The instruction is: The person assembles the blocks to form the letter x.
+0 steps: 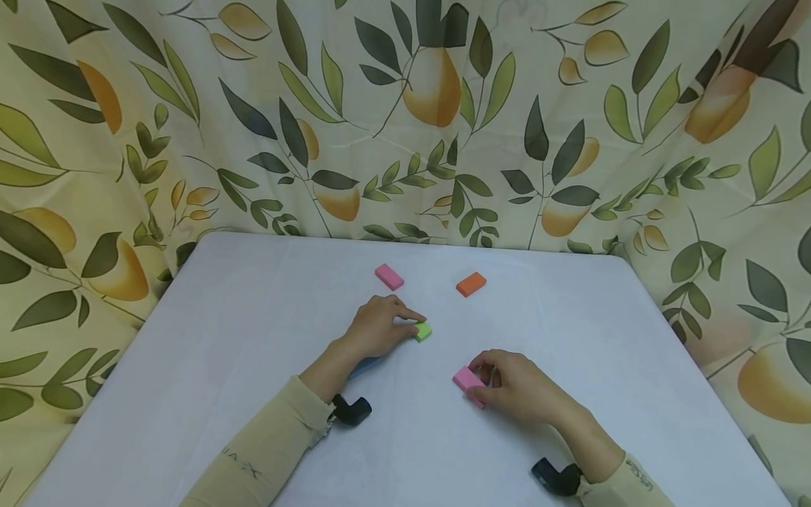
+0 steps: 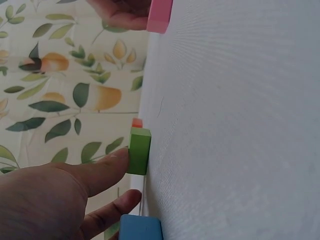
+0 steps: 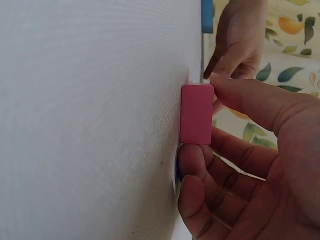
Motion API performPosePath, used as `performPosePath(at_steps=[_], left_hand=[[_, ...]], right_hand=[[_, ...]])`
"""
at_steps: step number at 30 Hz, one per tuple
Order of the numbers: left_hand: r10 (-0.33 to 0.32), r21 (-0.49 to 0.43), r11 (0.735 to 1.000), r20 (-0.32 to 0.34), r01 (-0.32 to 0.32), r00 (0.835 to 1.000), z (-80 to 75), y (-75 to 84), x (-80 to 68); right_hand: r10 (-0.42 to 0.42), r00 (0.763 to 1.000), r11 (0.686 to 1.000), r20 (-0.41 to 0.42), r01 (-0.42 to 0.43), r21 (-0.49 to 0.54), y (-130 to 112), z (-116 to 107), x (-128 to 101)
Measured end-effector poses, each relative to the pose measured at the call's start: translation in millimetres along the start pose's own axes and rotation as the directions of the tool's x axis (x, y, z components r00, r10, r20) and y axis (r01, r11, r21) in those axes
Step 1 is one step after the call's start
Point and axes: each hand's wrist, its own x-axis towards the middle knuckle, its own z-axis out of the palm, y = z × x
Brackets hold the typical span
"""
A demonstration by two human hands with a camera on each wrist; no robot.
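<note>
While left hand (image 1: 378, 327) fingertip touches green block (image 1: 422, 331), right hand (image 1: 516, 386) pinches pink block (image 1: 467, 380), apart.

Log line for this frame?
left hand: touches green block | right hand: pinches pink block | blue block under left hand

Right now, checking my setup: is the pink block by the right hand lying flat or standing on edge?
Flat: the pink rectangular block lies broad face down on the white table.
</note>
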Motion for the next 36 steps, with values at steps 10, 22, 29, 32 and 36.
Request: performPosePath(at_steps=[10,22,29,32,36], left_hand=[[0.001,-0.004,1.0,0.009,-0.001,1.0,-1.4,-1.0,0.5],[-0.014,-0.012,1.0,0.022,0.014,1.0,-1.6,-1.2,1.2],[-0.01,-0.018,1.0,0.021,0.011,1.0,-1.2,-1.6,1.5],[-0.011,-0.02,1.0,0.023,0.011,1.0,-0.8,-2.5,2.5],[-0.013,-0.018,1.0,0.028,0.013,1.0,-0.4,-4.0,3.6]], right_hand=[[0.003,1.0,1.0,0.007,-0.003,0.011,-1.1,-0.7,1.7],[-0.001,1.0,1.0,0.013,0.001,0.004,-0.9,-0.8,4.8],[-0.01,1.0,1.0,-0.003,0.01,-0.019,-1.1,0.3,5.9],[-0.014,1.0,1.0,-0.008,0.014,-0.021,-1.7,0.4,6.7],[-0.016,1.0,1.0,-0.003,0.016,-0.024,-2.4,0.5,8.5]])
